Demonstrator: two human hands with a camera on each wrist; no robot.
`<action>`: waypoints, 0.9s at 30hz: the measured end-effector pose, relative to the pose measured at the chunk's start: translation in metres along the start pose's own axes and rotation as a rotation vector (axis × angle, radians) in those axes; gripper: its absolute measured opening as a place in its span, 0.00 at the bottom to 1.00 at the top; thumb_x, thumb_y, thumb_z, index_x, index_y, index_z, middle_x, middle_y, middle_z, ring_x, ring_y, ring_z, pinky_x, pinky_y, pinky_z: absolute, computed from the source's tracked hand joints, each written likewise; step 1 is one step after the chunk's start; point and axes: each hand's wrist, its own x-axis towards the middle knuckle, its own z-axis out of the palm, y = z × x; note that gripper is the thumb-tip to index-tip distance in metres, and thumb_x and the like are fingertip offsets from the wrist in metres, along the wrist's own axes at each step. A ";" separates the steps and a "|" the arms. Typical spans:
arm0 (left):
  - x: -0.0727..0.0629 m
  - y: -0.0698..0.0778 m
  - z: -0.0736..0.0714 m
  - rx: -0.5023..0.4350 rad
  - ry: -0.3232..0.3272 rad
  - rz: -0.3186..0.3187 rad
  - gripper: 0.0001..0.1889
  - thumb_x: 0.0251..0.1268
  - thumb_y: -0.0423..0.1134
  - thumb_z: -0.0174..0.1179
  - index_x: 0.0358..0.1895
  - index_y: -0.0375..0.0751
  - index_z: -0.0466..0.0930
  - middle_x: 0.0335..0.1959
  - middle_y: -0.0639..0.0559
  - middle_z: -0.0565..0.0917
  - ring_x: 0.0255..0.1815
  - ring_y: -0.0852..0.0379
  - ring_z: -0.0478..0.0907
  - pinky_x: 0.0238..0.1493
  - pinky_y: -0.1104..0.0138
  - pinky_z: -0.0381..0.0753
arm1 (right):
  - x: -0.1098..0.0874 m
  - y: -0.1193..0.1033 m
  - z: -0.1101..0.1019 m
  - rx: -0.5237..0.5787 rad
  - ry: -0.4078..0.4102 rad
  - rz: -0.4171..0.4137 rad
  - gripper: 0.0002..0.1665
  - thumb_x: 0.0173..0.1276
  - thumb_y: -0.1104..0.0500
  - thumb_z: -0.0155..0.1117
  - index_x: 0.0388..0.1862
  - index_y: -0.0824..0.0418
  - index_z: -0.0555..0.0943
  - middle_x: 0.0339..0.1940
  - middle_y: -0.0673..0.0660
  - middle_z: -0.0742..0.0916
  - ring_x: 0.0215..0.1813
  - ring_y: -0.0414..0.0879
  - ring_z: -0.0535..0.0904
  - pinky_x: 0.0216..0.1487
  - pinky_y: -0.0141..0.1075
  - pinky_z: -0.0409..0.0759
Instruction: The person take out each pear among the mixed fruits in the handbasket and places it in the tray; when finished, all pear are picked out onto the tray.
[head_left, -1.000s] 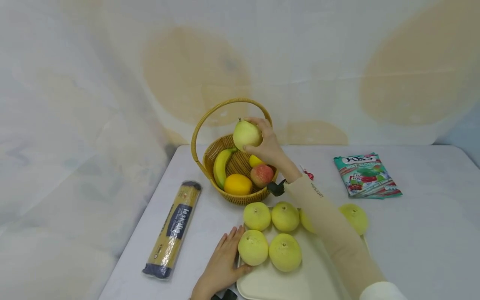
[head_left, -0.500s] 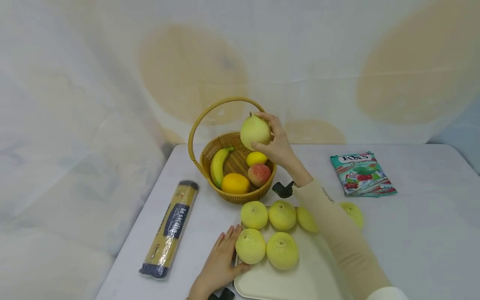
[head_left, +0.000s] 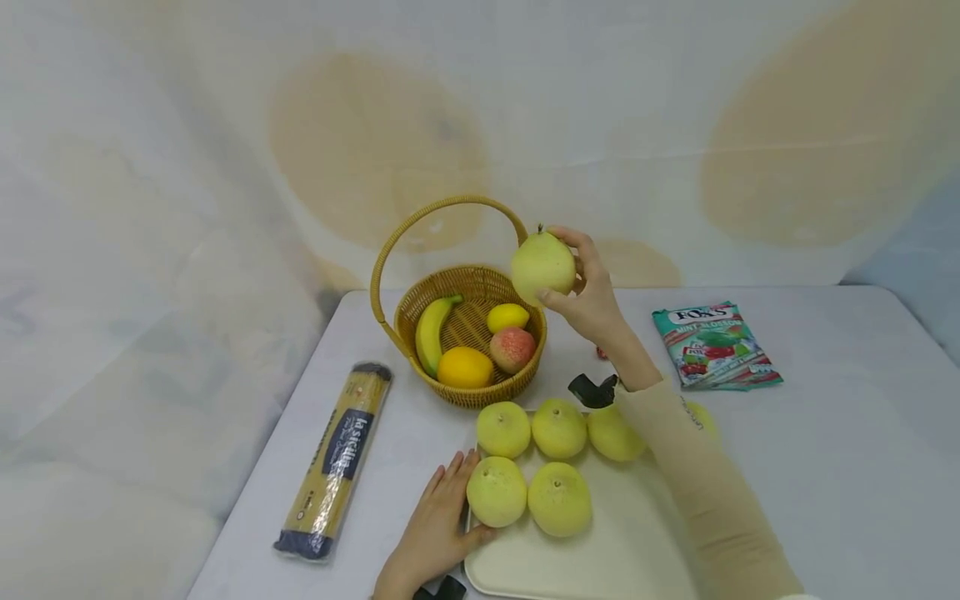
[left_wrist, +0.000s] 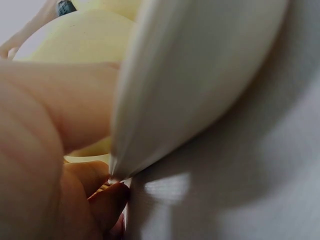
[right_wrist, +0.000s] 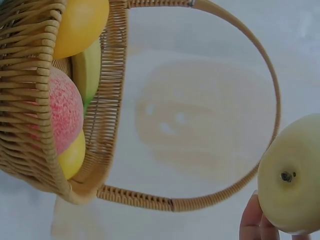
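Observation:
In the head view my right hand (head_left: 592,300) grips a pale yellow-green pear (head_left: 543,268), stem up, raised at the right of the wicker basket (head_left: 480,397). The right wrist view shows the pear (right_wrist: 292,175) near the basket's arched handle, with fingertips beneath it. My left hand (head_left: 435,533) rests against the left edge of the cream tray (head_left: 592,567), fingers straight and thumb over the rim. Beside its fingers sits one of several similar pears (head_left: 497,492) on the tray. In the left wrist view the tray's side (left_wrist: 190,80) lies close to the fingers.
The basket holds a banana (head_left: 431,333), an orange-yellow fruit (head_left: 465,368), a lemon (head_left: 507,317) and a peach (head_left: 513,349). A spaghetti pack (head_left: 337,458) lies at left. A candy bag (head_left: 716,346) lies at right. Something small and red (head_left: 602,353) shows behind the right wrist.
My right hand has carried the pear rightward, from above the basket to beside its right rim. My left hand keeps its place at the tray. The whole view has shifted slightly.

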 end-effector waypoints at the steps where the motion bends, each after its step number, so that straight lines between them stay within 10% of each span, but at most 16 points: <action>1: 0.000 0.000 0.000 -0.001 0.000 0.002 0.50 0.54 0.60 0.65 0.75 0.36 0.56 0.75 0.43 0.63 0.77 0.42 0.57 0.75 0.45 0.53 | -0.002 0.000 -0.003 0.014 0.009 -0.007 0.44 0.54 0.76 0.62 0.70 0.60 0.63 0.68 0.54 0.68 0.55 0.51 0.72 0.46 0.28 0.80; 27: 0.001 0.002 -0.002 -0.008 -0.010 -0.013 0.50 0.53 0.57 0.67 0.75 0.36 0.56 0.75 0.44 0.62 0.77 0.43 0.56 0.77 0.46 0.51 | -0.049 0.000 -0.036 0.444 0.106 -0.004 0.41 0.51 0.73 0.52 0.64 0.44 0.70 0.60 0.51 0.75 0.53 0.43 0.77 0.49 0.30 0.84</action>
